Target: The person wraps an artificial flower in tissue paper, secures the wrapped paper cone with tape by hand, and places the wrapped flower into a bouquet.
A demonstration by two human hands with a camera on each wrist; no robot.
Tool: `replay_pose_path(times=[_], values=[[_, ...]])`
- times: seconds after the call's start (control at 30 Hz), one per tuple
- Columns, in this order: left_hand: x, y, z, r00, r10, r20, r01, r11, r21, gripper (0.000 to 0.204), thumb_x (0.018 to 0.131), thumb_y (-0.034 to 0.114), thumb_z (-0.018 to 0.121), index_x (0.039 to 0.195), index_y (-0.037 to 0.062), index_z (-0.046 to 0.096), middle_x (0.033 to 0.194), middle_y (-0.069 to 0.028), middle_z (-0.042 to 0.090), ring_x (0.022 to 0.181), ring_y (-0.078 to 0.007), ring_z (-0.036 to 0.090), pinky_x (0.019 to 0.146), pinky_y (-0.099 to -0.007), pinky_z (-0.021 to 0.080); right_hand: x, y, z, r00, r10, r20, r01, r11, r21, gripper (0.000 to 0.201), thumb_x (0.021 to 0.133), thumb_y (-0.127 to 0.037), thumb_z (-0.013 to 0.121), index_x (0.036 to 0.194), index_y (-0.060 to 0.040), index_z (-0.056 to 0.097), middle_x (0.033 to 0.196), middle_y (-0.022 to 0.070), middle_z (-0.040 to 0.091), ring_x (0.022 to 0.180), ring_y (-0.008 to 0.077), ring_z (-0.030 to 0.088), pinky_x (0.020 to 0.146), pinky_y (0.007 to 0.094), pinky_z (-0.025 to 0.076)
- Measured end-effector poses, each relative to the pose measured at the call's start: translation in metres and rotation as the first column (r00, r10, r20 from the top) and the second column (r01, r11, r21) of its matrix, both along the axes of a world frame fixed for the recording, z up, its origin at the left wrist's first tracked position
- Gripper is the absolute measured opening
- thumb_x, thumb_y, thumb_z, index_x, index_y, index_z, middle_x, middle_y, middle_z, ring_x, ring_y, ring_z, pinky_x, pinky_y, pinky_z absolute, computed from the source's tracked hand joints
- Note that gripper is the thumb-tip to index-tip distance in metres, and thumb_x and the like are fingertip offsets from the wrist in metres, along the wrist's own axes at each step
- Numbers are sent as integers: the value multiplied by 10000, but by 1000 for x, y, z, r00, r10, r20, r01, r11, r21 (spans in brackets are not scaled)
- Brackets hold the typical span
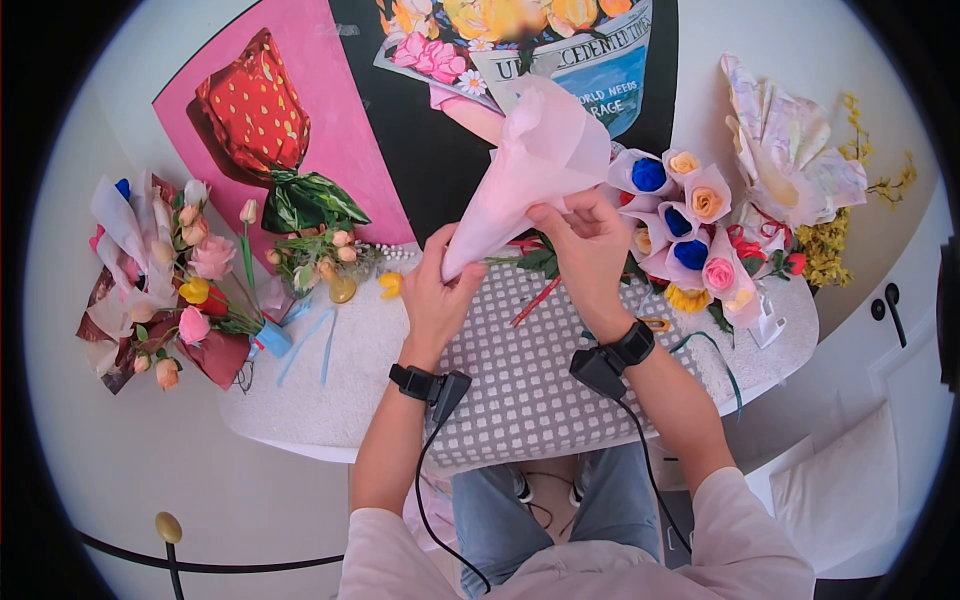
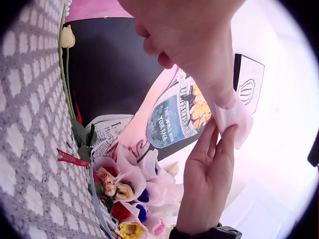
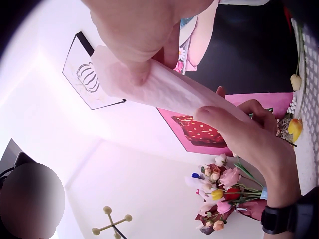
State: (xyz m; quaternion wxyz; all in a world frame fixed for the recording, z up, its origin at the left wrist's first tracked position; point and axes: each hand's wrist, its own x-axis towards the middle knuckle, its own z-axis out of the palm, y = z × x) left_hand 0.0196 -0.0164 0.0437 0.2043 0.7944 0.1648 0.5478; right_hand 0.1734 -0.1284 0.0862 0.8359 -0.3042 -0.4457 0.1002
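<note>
Head view, looking down: a white counter (image 1: 275, 425) with a rounded end stands against a white wall, partly covered by a grey cloth (image 1: 525, 385) patterned with white squares. At the right of the room are a door with a black handle (image 1: 894, 315) and a white cushion (image 1: 838, 470). On the counter's left lies a mixed bouquet (image 1: 208, 258); on its right, a cluster of paper-wrapped flowers (image 1: 690, 225), with blue, pink and yellow blooms.

Behind, a black poster (image 1: 365, 120) shows a painted bouquet wrapped in newsprint. Its lettering reads "CEDENTED TIMES", the start partly covered, and, from the left wrist view, "THE WORLD NEEDS YOUR RAGE". A red ribbon (image 2: 73, 158) on the cloth carries print too small to read.

Above the cloth, 2 hands hold a pale pink paper cone (image 1: 510, 190) in the air. Its long axis slants: the narrow tip points down-left, toward the person, and the flared mouth up-right, toward the poster. The left hand (image 1: 437, 308) grips the narrow end; the right hand (image 1: 590, 262) pinches the paper's edge, thumb against fingers.
</note>
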Motion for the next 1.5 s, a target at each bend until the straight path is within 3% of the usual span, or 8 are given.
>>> replay_pose_path(times=[0.2, 0.4, 0.63, 0.7, 0.9, 1.0, 1.33, 1.5], values=[[3, -11, 7, 998, 28, 58, -20, 990, -139, 680, 737, 332, 851, 1313, 86, 586, 746, -66, 655, 650, -198, 661, 604, -331, 513, -10, 3, -6, 993, 80, -82, -86, 994, -71, 218, 843, 66, 764, 966, 10, 594, 1042, 122, 703, 1001, 168, 683, 839, 285, 586], [4, -23, 17, 976, 211, -57, -213, 976, -36, 767, 761, 394, 840, 1391, 85, 531, 788, -77, 669, 696, -233, 678, 638, -360, 522, -16, 6, -11, 989, 85, -124, -92, 995, -49, 237, 845, 58, 766, 964, -1, 569, 1026, 117, 701, 986, 166, 681, 790, 282, 595], [8, -28, 17, 977, 209, -28, -210, 977, -42, 732, 851, 412, 772, 1431, 67, 490, 993, -132, 667, 850, -285, 685, 678, -374, 536, -16, 7, -11, 977, 124, -175, -130, 991, -21, 237, 847, 49, 769, 966, 2, 568, 1030, 110, 695, 982, 162, 679, 791, 284, 599], [11, -28, 16, 975, 223, 1, -222, 973, 70, 686, 879, 389, 746, 1420, 53, 490, 1057, -143, 645, 903, -301, 675, 694, -378, 545, -17, 7, -12, 977, 120, -174, -128, 991, -35, 241, 847, 46, 769, 972, 2, 568, 1033, 107, 693, 982, 162, 678, 796, 283, 603], [8, -30, 14, 974, 227, -23, -225, 972, 62, 646, 858, 389, 764, 1364, 56, 540, 1124, -168, 690, 923, -319, 713, 729, -381, 564, -17, 11, -19, 993, 75, -93, -80, 996, -49, 252, 855, 50, 758, 991, -2, 552, 1046, 110, 690, 1001, 164, 680, 814, 291, 611], [8, -29, 17, 964, 263, -33, -258, 960, 107, 623, 826, 406, 792, 1308, 69, 585, 1080, -178, 717, 870, -326, 732, 710, -385, 571, -21, 8, -16, 965, 191, -182, -197, 980, -15, 300, 872, 57, 731, 1072, 2, 515, 1067, 134, 690, 1013, 182, 687, 820, 309, 621], [2, -17, 30, 960, 281, 7, -279, 949, 148, 523, 793, 408, 821, 1181, 97, 660, 845, -141, 734, 721, -311, 732, 630, -387, 565, -17, 2, -3, 948, 237, -211, -244, 970, -7, 409, 891, 55, 706, 1211, 17, 454, 1131, 185, 679, 1022, 225, 700, 827, 359, 647], [-4, -16, 50, 984, 136, -113, -128, 989, 80, 453, 831, 374, 797, 1148, 78, 668, 841, -145, 735, 743, -282, 741, 652, -369, 559, -6, 1, -1, 948, 250, -196, -267, 962, -64, 465, 891, 14, 729, 1257, 29, 442, 1193, 201, 653, 1055, 231, 687, 843, 366, 645]])
